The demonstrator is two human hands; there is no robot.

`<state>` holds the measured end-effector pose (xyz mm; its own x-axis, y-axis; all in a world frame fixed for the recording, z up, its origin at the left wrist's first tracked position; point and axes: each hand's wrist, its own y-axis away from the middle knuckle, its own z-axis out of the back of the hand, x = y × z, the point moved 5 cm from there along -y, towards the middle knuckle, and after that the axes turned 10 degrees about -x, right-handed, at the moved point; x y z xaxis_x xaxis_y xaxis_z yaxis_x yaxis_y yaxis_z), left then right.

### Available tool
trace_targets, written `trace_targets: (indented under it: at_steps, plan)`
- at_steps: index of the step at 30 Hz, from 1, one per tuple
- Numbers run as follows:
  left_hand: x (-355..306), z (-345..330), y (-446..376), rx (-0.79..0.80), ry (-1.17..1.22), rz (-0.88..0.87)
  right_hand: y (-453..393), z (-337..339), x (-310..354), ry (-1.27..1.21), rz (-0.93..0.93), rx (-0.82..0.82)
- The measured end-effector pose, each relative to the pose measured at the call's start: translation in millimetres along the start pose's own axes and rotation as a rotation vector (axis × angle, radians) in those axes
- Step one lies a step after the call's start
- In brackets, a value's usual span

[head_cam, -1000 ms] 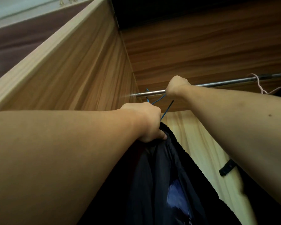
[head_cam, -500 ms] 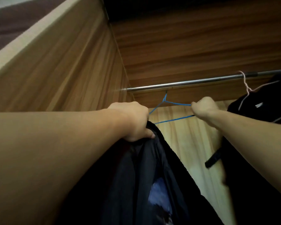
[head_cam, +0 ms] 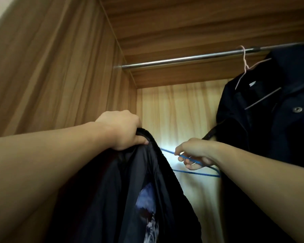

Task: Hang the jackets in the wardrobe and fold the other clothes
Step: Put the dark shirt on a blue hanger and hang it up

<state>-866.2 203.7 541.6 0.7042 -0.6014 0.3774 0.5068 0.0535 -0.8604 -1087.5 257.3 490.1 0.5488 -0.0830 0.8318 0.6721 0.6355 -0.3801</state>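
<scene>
Head view: the left hand (head_cam: 125, 130) grips the collar of the black jacket (head_cam: 130, 190), well below the wardrobe rail (head_cam: 182, 58). The right hand (head_cam: 197, 153), just beside it, pinches the blue hanger (head_cam: 197, 173), whose long axis runs roughly level, pointing left toward the jacket's collar; the right hand is nearer the rail.

Both forearms are bare from the frame's edge to the wrist, with no sleeve or cuff showing behind the fingers. The left hand (head_cam: 123, 131) and right hand (head_cam: 196, 153) wear no ring, watch, band or glove (only part of each is visible). The visible fingernails are short and unpainted.
</scene>
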Motion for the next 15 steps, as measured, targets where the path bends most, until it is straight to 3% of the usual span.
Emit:
trace_targets:
  at_steps: [4, 7, 10, 15]
  plan:
    - [-16.2, -16.8, 34.0, 0.07, 0.006, -0.02, 23.7, -24.1, -40.9, 0.254, 0.054, -0.045]
    - [-21.6, -12.4, 56.1, 0.072, 0.003, -0.018, 41.5, -22.2, -73.8, 0.127, 0.084, -0.169]
    - [-31.3, 2.1, 70.7, 0.046, -0.006, -0.025, 68.8, -25.8, -87.3, -0.07, 0.007, -0.052]
    - [-58.2, 33.5, 94.8, 0.085, 0.026, -0.057, 123.1, -46.8, -85.9, -0.161, -0.011, 0.069]
